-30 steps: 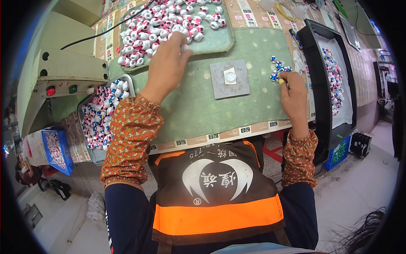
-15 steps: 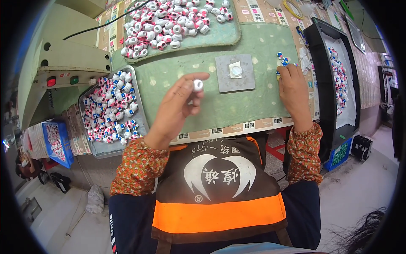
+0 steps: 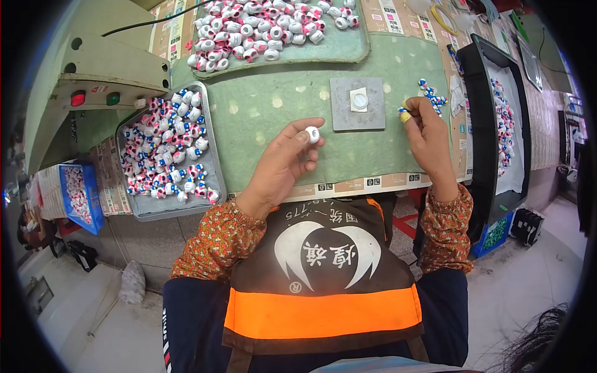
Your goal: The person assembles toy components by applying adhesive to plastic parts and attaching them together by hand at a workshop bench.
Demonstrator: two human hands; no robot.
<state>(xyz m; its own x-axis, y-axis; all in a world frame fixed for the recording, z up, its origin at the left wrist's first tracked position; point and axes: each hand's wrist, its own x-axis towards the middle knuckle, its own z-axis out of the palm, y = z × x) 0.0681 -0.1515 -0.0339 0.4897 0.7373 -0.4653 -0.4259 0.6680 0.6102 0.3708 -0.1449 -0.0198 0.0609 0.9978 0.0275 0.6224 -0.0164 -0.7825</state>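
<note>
In my left hand (image 3: 285,160), a small white figurine head (image 3: 312,134) with a round opening is pinched between thumb and fingers, above the green mat. My right hand (image 3: 427,133) pinches a small blue-and-white figurine piece (image 3: 403,110) at its fingertips, with yellow on a finger beside it. Several loose blue-and-white pieces (image 3: 434,98) lie on the mat just beyond that hand. Between the two hands sits a grey square plate (image 3: 340,115) with a round clear disc (image 3: 359,99) on a pale square at its middle.
A green tray (image 3: 298,69) of white-and-pink heads stands at the back. At left, a metal tray (image 3: 219,186) holds assembled figurines, beside a machine (image 3: 115,68) with red and green buttons. A deep black bin (image 3: 482,149) with more figurines stands at right.
My right hand has lifted off the pile of loose pieces and come left with one in its fingertips. My left hand has shifted right, still holding the white head.
</note>
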